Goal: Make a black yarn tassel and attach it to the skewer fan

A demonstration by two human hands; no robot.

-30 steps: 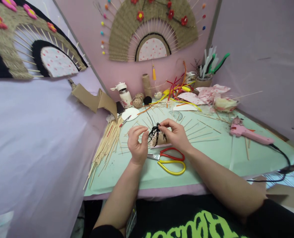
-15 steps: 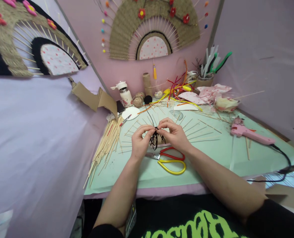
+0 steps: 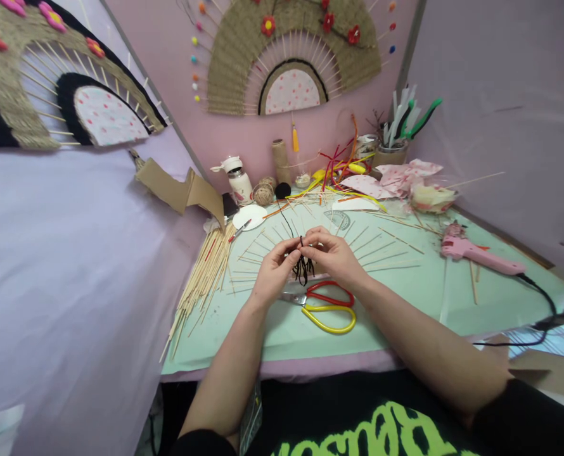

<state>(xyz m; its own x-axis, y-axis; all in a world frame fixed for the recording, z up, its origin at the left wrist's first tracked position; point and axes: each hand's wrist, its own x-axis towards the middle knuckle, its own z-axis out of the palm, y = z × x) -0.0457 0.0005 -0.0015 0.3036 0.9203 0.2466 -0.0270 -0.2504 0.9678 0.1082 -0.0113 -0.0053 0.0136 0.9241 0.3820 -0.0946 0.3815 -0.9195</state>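
Black yarn [image 3: 303,270] hangs in several loose strands between my two hands, above the middle of the table. My left hand [image 3: 277,269] pinches it from the left, thumb against fingers. From the right, my right hand [image 3: 332,254] pinches the same yarn, its fingertips almost touching those of the left. One strand runs back from the hands to a black yarn ball [image 3: 282,190]. Scissors with one red and one yellow handle [image 3: 329,320] lie just in front of the hands. Thin sticks [image 3: 381,254] fan out on the table around and behind the hands.
A pile of wooden sticks [image 3: 199,278] lies at the left. On the right rests a pink glue gun [image 3: 481,256] with a black cable. A bottle [image 3: 239,183], twine balls [image 3: 264,191], pink-dotted fabric [image 3: 408,177] and a tool pot [image 3: 391,155] stand or lie at the back.
My left hand has shifted slightly right, closer to my right hand. The hanging strands are bunched more narrowly, and a bit of yarn now stands up above the fingertips.
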